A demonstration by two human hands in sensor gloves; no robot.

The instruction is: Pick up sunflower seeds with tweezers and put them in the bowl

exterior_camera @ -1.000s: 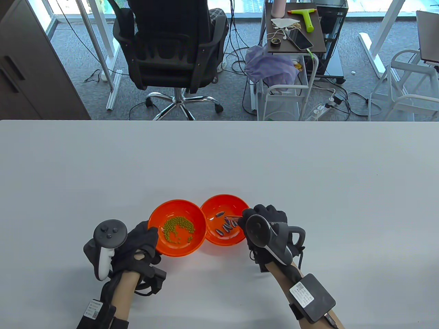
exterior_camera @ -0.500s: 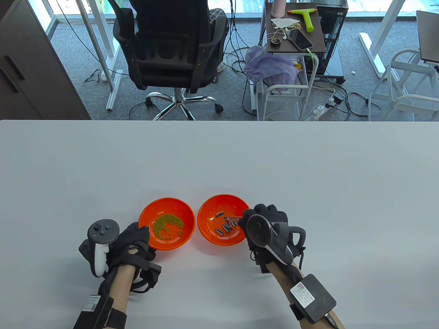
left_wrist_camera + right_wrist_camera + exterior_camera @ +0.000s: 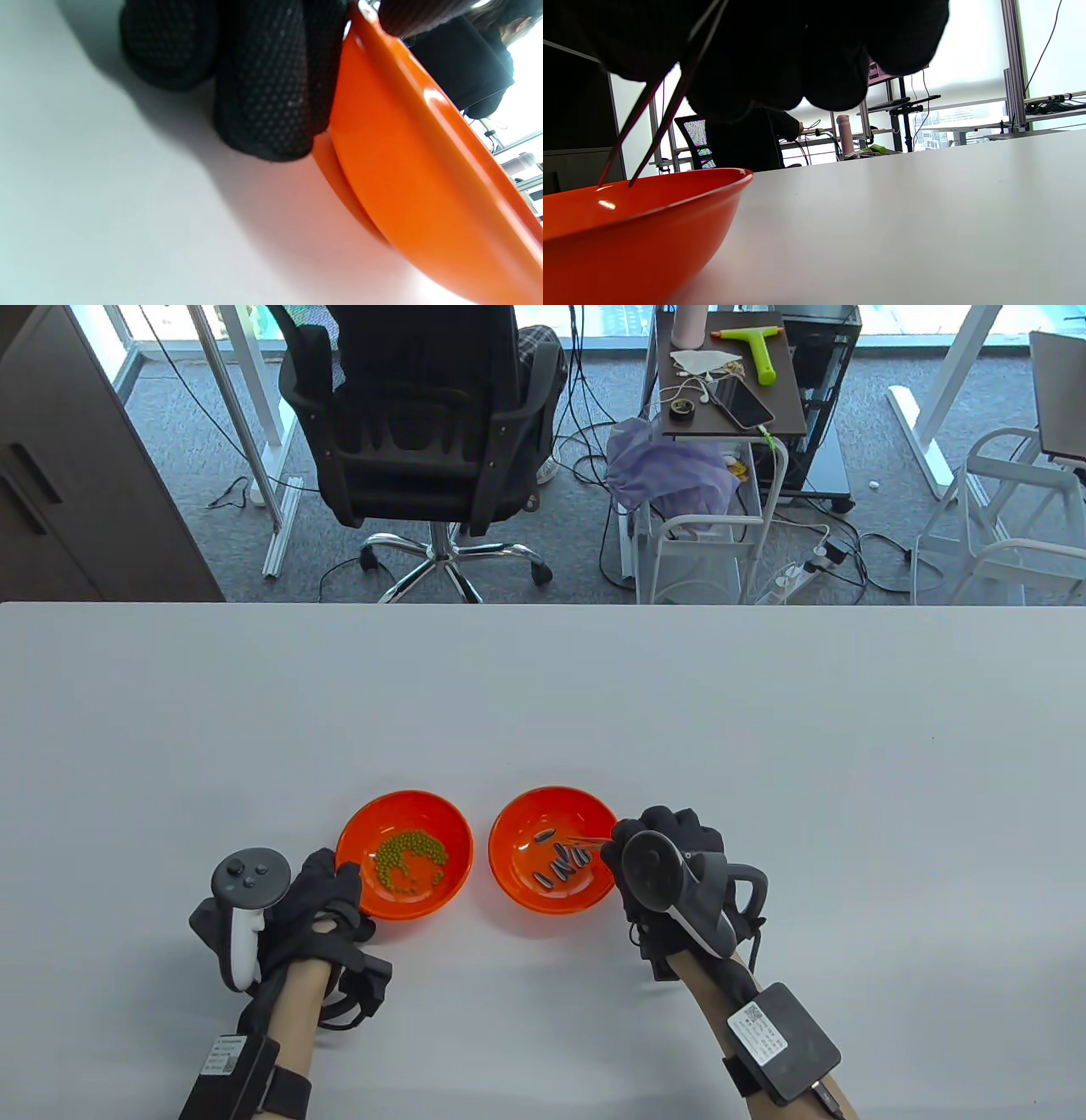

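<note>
Two orange bowls stand side by side near the table's front. The left bowl holds green peas. The right bowl holds several dark sunflower seeds. My left hand grips the left bowl's near-left rim; in the left wrist view its fingers press the bowl's outer wall. My right hand holds thin tweezers that point left over the seeds. In the right wrist view the tweezers reach into the bowl with their tips slightly apart.
The white table stretches wide behind and beside the bowls. Beyond its far edge stand an office chair and a small cart on the floor.
My left hand has drawn the pea bowl leftward, away from the seed bowl, so a gap now separates them. My right hand with the tweezers has shifted slightly right.
</note>
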